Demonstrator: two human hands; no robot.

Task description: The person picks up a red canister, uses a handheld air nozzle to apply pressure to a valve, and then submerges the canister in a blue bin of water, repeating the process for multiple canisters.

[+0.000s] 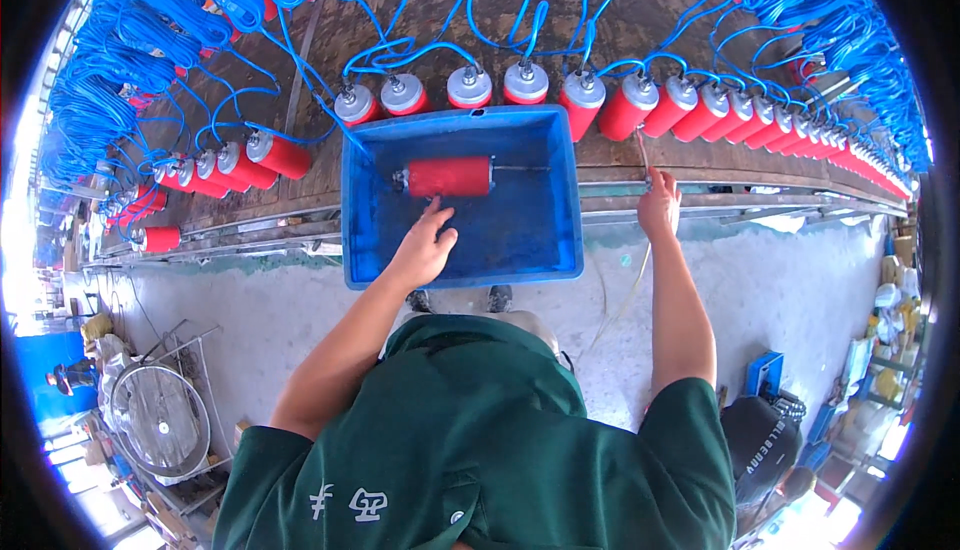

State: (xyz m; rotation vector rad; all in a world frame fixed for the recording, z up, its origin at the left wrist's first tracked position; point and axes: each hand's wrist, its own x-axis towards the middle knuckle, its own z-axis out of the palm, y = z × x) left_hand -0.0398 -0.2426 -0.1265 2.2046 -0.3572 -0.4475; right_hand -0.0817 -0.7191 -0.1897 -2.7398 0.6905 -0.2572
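My left hand [425,245] reaches into a blue plastic tub [461,278], its fingers apart. A fingertip is at the lower side of a red cylinder [450,176], which lies on its side in the tub with metal fittings at its left end. My right hand [660,205] is closed on a thin pale hose [628,295] at the bench edge, right of the tub. The hose's upper part reaches toward the upright-tilted red cylinders above, and its lower part trails toward the floor. Whether liquid covers the tub's dark bottom, I cannot tell.
A row of red cylinders with silver caps [630,108] lines the wooden bench [440,30], joined to coiled blue cables [160,25]. At lower left stands a wire rack with a large round fan-like frame [160,420]. Another person in dark clothing [760,445] is behind at right.
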